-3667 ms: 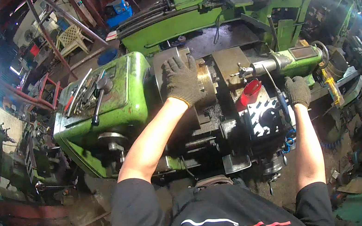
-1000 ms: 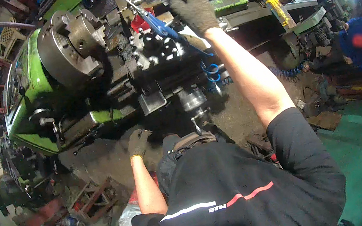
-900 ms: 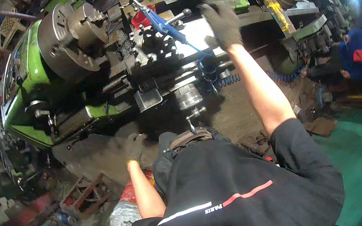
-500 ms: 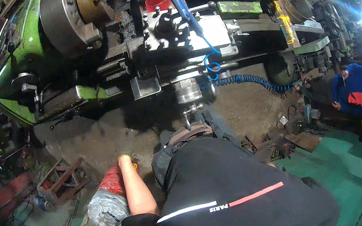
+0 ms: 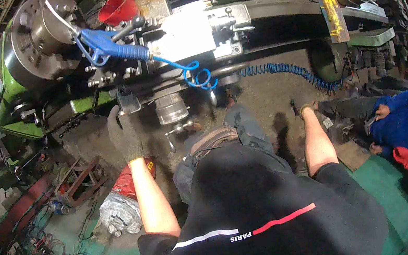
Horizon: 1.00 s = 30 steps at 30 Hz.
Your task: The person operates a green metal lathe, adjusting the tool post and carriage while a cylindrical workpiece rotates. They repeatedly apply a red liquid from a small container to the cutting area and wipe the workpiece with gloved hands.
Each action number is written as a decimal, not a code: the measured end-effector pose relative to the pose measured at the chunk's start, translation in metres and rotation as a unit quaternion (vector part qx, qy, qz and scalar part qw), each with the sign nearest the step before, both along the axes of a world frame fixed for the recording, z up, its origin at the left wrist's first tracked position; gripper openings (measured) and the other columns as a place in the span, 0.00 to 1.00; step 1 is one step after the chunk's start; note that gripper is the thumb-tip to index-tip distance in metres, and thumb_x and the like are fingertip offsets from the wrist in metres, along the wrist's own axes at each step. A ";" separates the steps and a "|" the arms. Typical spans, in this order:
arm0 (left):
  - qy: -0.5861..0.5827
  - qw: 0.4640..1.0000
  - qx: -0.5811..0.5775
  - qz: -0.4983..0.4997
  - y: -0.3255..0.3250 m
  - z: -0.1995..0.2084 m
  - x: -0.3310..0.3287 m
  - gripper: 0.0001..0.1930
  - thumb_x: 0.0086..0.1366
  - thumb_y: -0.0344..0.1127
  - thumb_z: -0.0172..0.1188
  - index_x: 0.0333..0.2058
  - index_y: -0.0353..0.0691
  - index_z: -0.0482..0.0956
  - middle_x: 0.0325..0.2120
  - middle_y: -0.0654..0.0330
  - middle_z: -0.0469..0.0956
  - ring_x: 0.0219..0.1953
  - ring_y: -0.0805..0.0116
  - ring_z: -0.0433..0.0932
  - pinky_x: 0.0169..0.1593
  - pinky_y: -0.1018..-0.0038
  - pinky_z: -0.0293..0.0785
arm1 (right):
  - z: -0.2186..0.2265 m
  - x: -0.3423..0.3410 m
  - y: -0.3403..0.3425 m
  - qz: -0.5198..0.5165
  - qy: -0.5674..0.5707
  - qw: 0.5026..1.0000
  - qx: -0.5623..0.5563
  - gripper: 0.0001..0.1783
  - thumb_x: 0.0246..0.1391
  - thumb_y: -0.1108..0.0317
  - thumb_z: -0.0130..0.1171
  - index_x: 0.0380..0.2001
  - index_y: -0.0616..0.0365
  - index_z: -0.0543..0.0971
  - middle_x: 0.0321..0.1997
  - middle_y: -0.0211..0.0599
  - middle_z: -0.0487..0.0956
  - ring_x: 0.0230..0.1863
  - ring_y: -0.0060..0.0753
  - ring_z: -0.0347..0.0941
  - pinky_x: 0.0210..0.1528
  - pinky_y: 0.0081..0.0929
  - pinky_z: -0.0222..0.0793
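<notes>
My left hand [image 5: 125, 136], in a dark grey work glove, reaches up to a steel bracket [image 5: 129, 103] on the front of a green lathe's carriage. Its fingers look stretched out, and I see nothing in them. My right hand [image 5: 300, 107], in a dark glove, is out to the right above the floor. Its fingers blend into the dark ground. Between my arms, a steel handwheel dial [image 5: 172, 109] with a small crank juts from the carriage. Over the tool post lies a blue air blow gun [image 5: 115, 48]; what supports it is unclear.
The big chuck [image 5: 32, 39] is at the upper left, a red bucket [image 5: 118, 8] beside it. A blue coiled hose [image 5: 279, 67] hangs right of the carriage. A red and grey sack [image 5: 121, 208] stands by my left arm. A person in blue [image 5: 406, 118] crouches at right.
My view has shifted, so the chuck and blow gun appear farther left. My left hand has moved up to the carriage bracket. My right forearm has come into view, stretched out.
</notes>
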State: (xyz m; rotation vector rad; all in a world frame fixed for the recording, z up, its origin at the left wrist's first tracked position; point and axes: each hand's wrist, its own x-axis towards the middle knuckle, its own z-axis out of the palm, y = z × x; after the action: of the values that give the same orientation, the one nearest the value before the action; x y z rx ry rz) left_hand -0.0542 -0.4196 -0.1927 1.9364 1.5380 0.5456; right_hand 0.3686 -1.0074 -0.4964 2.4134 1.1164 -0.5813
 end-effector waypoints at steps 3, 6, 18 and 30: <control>0.006 0.998 0.056 -0.009 -0.006 0.032 0.022 0.22 0.81 0.43 0.58 0.63 0.33 0.83 0.62 0.45 0.84 0.65 0.50 0.81 0.72 0.58 0.71 | 0.029 0.025 0.079 -0.357 0.115 0.920 0.108 0.24 0.69 0.53 0.61 0.54 0.63 0.87 0.55 0.57 0.89 0.54 0.56 0.87 0.55 0.50 0.81; -0.006 0.997 0.069 0.027 -0.014 0.033 0.015 0.22 0.81 0.43 0.59 0.63 0.32 0.83 0.62 0.45 0.84 0.64 0.50 0.81 0.72 0.58 0.71 | 0.059 0.044 0.112 -0.467 0.116 0.860 0.168 0.25 0.69 0.51 0.61 0.54 0.62 0.87 0.56 0.57 0.88 0.56 0.58 0.86 0.58 0.51 0.79; -0.166 0.982 0.093 0.015 0.139 0.057 0.058 0.19 0.80 0.39 0.59 0.59 0.32 0.84 0.55 0.49 0.87 0.57 0.56 0.84 0.64 0.63 0.77 | 0.343 0.093 0.338 -0.171 -0.039 0.803 0.569 0.18 0.72 0.58 0.63 0.48 0.63 0.87 0.46 0.53 0.86 0.48 0.56 0.82 0.57 0.46 0.76; 0.188 0.945 0.008 -0.268 0.255 0.068 0.209 0.25 0.75 0.56 0.60 0.58 0.41 0.84 0.55 0.47 0.87 0.57 0.43 0.85 0.61 0.52 0.81 | 0.403 -0.013 0.706 0.113 0.154 0.907 0.375 0.25 0.62 0.43 0.70 0.48 0.53 0.88 0.51 0.52 0.90 0.52 0.60 0.88 0.55 0.54 0.84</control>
State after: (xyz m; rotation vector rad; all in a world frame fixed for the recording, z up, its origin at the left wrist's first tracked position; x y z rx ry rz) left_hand 0.1549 -0.1644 -0.1245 2.4446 1.1211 -0.0513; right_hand 0.3551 -0.3012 -0.0937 2.7928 2.0301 -0.5271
